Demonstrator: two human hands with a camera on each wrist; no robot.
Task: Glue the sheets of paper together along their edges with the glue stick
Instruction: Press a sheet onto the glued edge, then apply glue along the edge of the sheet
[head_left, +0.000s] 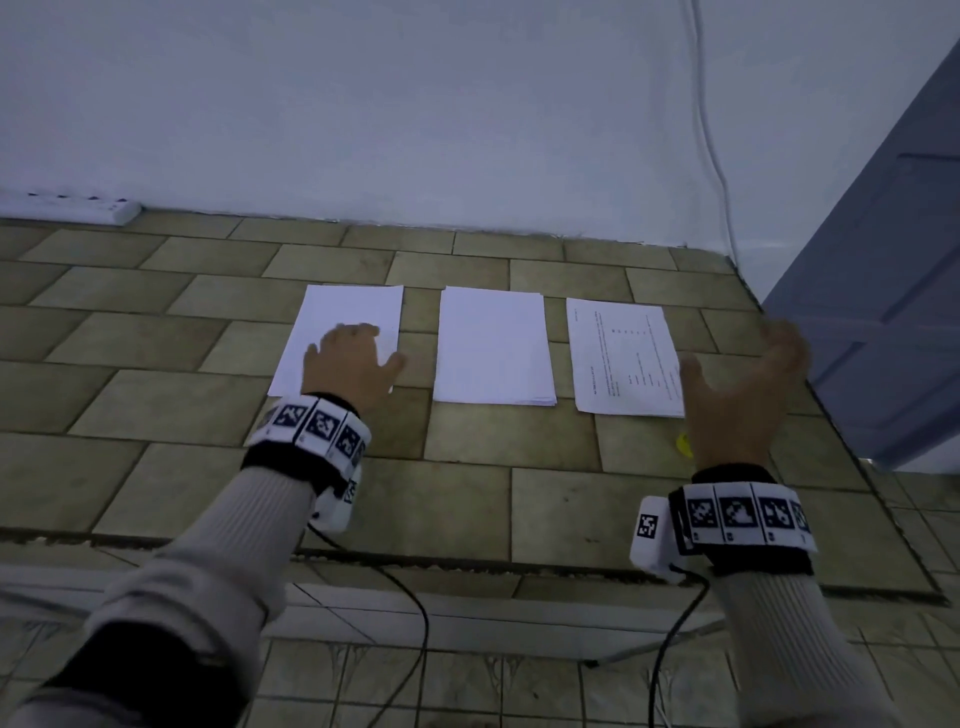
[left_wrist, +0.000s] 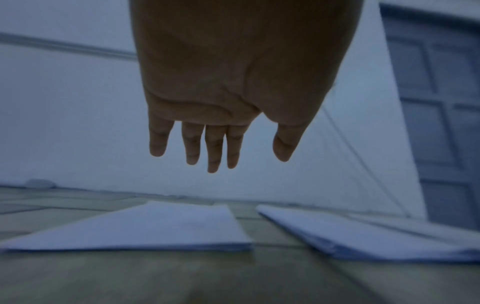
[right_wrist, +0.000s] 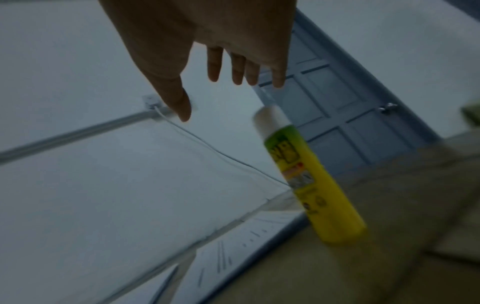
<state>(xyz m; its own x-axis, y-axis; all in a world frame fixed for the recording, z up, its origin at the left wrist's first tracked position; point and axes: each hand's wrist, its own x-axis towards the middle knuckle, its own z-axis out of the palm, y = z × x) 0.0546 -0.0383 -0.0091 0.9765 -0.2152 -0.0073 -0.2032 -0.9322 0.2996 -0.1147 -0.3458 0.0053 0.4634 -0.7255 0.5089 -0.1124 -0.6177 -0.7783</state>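
The glue stick (right_wrist: 309, 181) is nearly hidden in the head view, only a yellow sliver (head_left: 684, 446) showing at 9 o'clock of the right wrist; the right wrist view shows it standing upright but blurred, below the right hand (head_left: 737, 395), apart from it. That hand hangs with fingers spread, holding nothing. The left hand (head_left: 353, 364), fingers relaxed and empty, hovers over the left sheet (head_left: 332, 322). The middle stack (head_left: 493, 348) and printed sheet (head_left: 623, 358) lie at its 3 o'clock.
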